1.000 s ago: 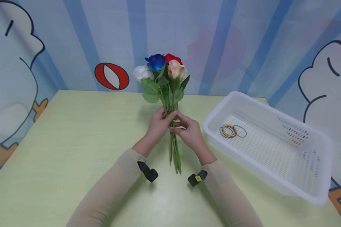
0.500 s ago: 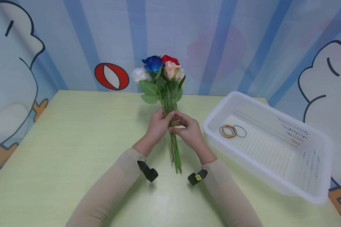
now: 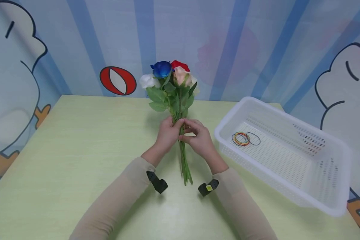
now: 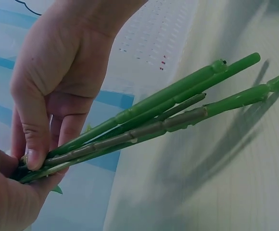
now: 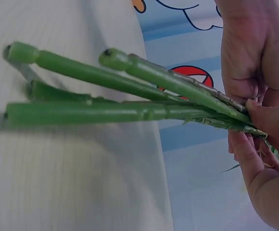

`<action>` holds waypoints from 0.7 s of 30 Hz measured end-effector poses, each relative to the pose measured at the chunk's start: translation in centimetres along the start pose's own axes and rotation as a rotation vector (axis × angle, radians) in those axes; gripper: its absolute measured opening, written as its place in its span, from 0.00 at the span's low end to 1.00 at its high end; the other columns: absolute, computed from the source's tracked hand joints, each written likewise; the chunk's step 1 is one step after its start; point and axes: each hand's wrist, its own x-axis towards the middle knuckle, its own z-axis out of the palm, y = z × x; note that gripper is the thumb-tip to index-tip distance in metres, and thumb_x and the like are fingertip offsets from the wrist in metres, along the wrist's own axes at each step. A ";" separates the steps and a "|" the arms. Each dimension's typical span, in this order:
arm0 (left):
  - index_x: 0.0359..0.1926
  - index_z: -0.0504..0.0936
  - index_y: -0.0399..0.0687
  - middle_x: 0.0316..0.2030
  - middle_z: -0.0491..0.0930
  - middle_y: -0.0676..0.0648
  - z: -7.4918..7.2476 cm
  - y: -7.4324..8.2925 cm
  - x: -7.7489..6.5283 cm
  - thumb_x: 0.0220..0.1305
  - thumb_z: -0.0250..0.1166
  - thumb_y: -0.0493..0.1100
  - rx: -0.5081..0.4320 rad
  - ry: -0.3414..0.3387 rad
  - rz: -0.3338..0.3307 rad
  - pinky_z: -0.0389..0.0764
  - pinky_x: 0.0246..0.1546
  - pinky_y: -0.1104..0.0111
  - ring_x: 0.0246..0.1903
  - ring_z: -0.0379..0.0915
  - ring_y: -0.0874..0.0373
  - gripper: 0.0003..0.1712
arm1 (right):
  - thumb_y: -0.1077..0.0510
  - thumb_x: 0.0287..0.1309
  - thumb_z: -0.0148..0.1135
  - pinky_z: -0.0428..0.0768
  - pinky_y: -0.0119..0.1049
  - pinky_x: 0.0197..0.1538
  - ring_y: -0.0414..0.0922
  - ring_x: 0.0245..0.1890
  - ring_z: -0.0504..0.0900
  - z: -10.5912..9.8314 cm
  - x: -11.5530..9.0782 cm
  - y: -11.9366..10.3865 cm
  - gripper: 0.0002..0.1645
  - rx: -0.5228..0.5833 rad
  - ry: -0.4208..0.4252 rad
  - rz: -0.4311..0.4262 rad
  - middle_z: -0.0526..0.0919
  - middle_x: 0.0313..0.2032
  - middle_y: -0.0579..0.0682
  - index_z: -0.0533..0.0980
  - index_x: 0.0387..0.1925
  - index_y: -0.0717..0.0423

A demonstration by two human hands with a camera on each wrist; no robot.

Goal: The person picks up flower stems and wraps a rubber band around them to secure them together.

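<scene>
A bouquet of roses is held upright over the table in the head view: a blue rose (image 3: 162, 69), a red rose (image 3: 180, 65), a peach rose (image 3: 181, 76) and a white rose (image 3: 149, 81), with another pale bloom partly hidden behind. My left hand (image 3: 167, 136) grips the stems (image 3: 184, 160) below the leaves, thumb across the front. From the other side, my right hand (image 3: 198, 137) pinches the same bundle with thumb and fingers. The right wrist view shows a thin pale strand (image 5: 262, 153) at the fingers. Cut stem ends (image 4: 255, 58) fan out below the hands.
On the right of the pale table (image 3: 93, 140) stands a white perforated plastic basket (image 3: 283, 170). Several coloured rubber bands (image 3: 241, 139) lie in its left end. A striped blue backdrop (image 3: 186, 30) with cartoon figures rises behind the table.
The blooms have shifted slightly left and down, and the loose brown stem has come in closer to the bundle. Both hands keep their hold in nearly the same place.
</scene>
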 end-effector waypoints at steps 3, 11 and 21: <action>0.51 0.76 0.34 0.47 0.80 0.38 0.1 0.1 0.0 0.72 0.55 0.41 0.028 0.002 -0.021 0.77 0.42 0.65 0.43 0.75 0.53 0.15 | 0.71 0.54 0.66 0.81 0.38 0.48 0.55 0.48 0.80 0.1 0.0 0.0 0.35 -0.006 0.001 -0.003 0.72 0.53 0.59 0.68 0.64 0.61; 0.53 0.72 0.34 0.46 0.78 0.36 0.1 0.2 -0.1 0.74 0.51 0.42 -0.024 -0.044 -0.029 0.81 0.39 0.63 0.41 0.78 0.49 0.15 | 0.67 0.52 0.70 0.80 0.42 0.45 0.52 0.46 0.76 0.3 -0.2 -0.2 0.36 -0.177 0.082 -0.041 0.71 0.51 0.57 0.70 0.64 0.57; 0.51 0.66 0.37 0.39 0.73 0.37 0.0 0.1 -0.2 0.76 0.47 0.40 -0.188 -0.090 -0.072 0.78 0.28 0.68 0.31 0.75 0.57 0.10 | 0.61 0.53 0.71 0.77 0.40 0.38 0.58 0.43 0.74 -0.1 -0.3 -0.4 0.38 -0.288 0.048 -0.048 0.67 0.52 0.61 0.68 0.65 0.57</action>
